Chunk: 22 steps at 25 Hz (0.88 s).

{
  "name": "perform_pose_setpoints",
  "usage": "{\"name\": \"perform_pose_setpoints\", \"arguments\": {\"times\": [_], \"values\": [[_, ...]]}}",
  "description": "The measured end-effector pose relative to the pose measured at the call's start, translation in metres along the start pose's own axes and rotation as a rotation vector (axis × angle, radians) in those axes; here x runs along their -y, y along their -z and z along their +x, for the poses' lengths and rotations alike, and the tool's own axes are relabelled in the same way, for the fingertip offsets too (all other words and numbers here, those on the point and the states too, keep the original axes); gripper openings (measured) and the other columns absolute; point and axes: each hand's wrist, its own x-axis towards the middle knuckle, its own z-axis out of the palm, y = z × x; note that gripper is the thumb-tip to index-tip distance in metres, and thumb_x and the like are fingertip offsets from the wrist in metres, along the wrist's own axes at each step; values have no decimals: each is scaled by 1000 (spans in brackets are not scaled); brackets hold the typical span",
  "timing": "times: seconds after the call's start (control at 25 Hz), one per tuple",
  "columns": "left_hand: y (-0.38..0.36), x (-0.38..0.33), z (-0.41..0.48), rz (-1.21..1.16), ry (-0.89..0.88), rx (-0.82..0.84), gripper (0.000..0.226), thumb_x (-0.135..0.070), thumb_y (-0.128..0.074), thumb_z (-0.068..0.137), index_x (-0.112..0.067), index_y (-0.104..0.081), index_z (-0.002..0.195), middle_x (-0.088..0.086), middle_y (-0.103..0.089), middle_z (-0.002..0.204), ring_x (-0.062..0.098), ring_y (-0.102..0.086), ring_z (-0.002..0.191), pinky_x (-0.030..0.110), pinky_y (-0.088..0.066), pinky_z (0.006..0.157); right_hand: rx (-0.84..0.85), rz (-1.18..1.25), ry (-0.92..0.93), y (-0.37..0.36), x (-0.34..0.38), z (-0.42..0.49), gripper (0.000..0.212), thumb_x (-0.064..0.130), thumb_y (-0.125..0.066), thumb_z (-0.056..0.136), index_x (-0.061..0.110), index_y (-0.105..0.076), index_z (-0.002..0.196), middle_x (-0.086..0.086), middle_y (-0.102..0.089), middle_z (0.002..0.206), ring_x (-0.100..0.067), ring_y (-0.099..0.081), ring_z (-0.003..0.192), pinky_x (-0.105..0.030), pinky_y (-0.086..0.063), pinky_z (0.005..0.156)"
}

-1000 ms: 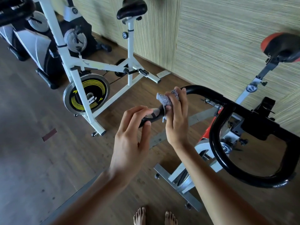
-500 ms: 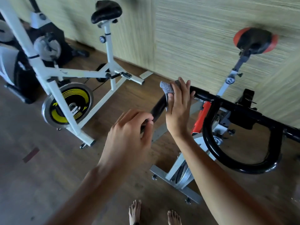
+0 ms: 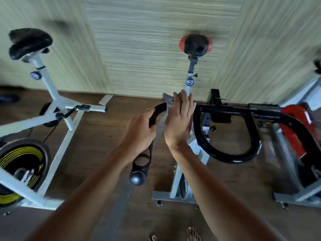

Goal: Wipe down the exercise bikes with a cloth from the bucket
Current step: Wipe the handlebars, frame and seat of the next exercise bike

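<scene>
My right hand (image 3: pixel 178 122) presses the cloth (image 3: pixel 168 100) flat-fingered onto the handlebar (image 3: pixel 234 110), whose crossbar runs rightward across the frame, while my left hand (image 3: pixel 140 131) grips its left horn.

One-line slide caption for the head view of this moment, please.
Right hand presses a grey cloth on the black handlebar while the left hand holds its left side.
</scene>
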Motion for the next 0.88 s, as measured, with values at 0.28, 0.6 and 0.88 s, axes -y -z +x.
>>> {"name": "perform_pose_setpoints", "arguments": {"times": [0.28,0.6,0.88], "values": [[-4,15,4,-49,-43,-27,55,-5,-61,92,-10,-47,145,5,-58,140,14,-57,123,-8,-28,79,45,-22,-54,-1,-3,0,44,11,-50,105,7,-41,148,-15,-33,157,-36,-16,152,-52,-25,122],[-4,13,0,-83,-33,-53,55,-8,-62,91,-13,-49,144,7,-66,128,20,-68,99,16,-47,76,110,-50,56,5,-5,4,49,3,-57,96,11,-48,144,-13,-42,148,-36,-29,144,-52,-30,118],[27,10,-42,-258,-49,-59,29,-19,-58,96,-19,-68,124,-7,-68,125,-1,-61,114,20,-44,103,209,350,-130,66,26,-11,42,11,-44,102,8,-50,143,-15,-40,148,-25,-37,140,-32,-33,118]]}}
